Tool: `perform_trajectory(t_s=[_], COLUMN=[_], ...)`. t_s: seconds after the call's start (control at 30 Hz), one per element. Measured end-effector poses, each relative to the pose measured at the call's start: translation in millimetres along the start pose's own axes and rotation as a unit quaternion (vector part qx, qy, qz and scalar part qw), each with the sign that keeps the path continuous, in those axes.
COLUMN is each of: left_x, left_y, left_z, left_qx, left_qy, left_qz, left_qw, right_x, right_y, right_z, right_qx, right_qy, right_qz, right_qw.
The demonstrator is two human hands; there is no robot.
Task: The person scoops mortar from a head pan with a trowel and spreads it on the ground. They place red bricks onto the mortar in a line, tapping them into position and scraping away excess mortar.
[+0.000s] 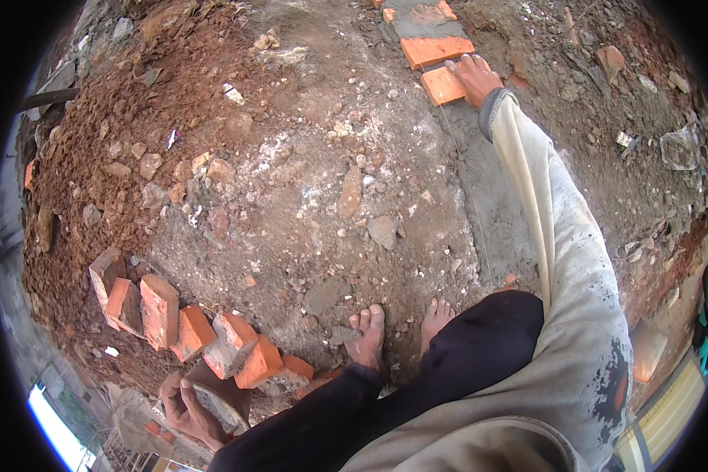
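Observation:
My right hand (477, 79) reaches far forward and grips the right end of an orange brick (442, 86), fingers bent over its top. That brick sits on the wet grey mortar bed (499, 200), just nearer than a second laid brick (435, 50). A thin string line (458, 145) runs along the left side of the bed, close to the brick's edge. Down at the lower left, my left hand (190, 413) is closed around a flat brown piece (232, 391) with a grey, mortar-like edge. My fingers and the dim light hide what kind of thing it is.
A leaning row of loose bricks (160, 311) lies beside my left hand. My bare feet (367, 334) stand on stony soil left of the mortar bed. Reddish loose earth (94, 181) rises at the left. A clear plastic container (680, 148) lies at the right.

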State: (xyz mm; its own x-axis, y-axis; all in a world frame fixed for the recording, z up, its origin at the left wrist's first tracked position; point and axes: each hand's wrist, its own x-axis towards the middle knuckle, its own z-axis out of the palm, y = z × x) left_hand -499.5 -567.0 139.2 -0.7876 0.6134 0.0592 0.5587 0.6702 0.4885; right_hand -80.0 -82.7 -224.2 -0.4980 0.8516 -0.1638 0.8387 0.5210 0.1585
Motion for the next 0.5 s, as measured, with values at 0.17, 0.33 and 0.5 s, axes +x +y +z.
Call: perform_trajectory(t_s=[0.17, 0.33, 0.5], left_x=[-1, 2, 9], left_y=[-5, -5, 3], left_z=[1, 2, 9], left_qx=[-0.006, -0.027, -0.026], left_qy=[0.004, -0.003, -0.020], left_qz=[-0.004, -0.015, 0.026], left_qw=[1.000, 1.000, 0.999], right_x=[4, 2, 4], right_y=[3, -4, -4], right_z=[0, -6, -3], right_qx=[0.016, 0.034, 0.020], right_qy=[-0.010, -0.038, -0.023], right_qz=[0.013, 0.019, 0.019], right_qw=[1.000, 0.999, 0.999])
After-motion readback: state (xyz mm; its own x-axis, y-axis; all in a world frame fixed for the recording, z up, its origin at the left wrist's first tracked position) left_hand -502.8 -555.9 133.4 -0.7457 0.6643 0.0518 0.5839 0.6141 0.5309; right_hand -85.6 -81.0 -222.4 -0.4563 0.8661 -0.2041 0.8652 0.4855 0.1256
